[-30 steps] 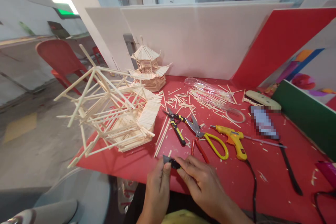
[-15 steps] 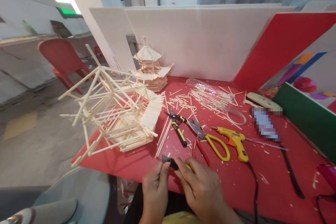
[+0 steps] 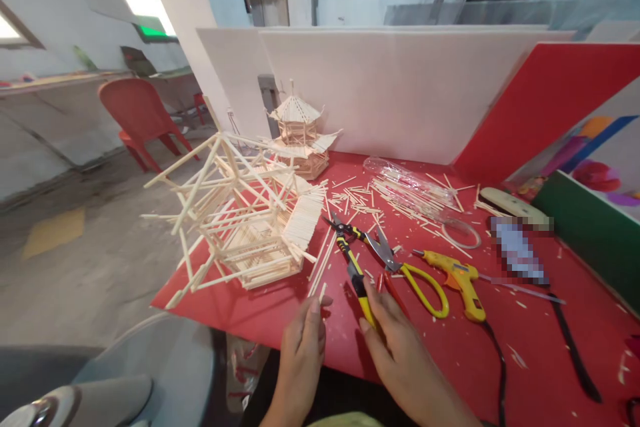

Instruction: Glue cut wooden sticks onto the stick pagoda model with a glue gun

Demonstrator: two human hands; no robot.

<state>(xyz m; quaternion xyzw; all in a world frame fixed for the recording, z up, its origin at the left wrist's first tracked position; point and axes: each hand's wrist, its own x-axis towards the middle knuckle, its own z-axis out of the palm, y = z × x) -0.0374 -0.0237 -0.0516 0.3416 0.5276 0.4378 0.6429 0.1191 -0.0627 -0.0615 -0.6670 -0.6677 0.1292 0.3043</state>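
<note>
My left hand [image 3: 303,340] pinches a short wooden stick [image 3: 323,290] near the table's front edge. In my right hand [image 3: 393,340] is a yellow and black cutting tool [image 3: 367,310], its dark head pointing up and away. Just beyond it lie pliers with black and yellow handles [image 3: 345,247] and yellow-handled scissors [image 3: 425,290]. Red handles [image 3: 395,290] show partly behind my right hand. The large stick framework [image 3: 240,213] stands to the left, and long thin sticks [image 3: 323,257] lie beside it.
A smaller stick pagoda [image 3: 297,127] stands behind. Loose cut sticks [image 3: 355,199] and a plastic bag of sticks [image 3: 410,190] lie mid-table. The yellow glue gun [image 3: 457,273] and its cable are right, near a green board [image 3: 595,240]. White panels [image 3: 400,93] line the back.
My hands have moved apart. The cutting tool has come away from my left hand and turned to point forward in my right hand. The whole view has shifted slightly.
</note>
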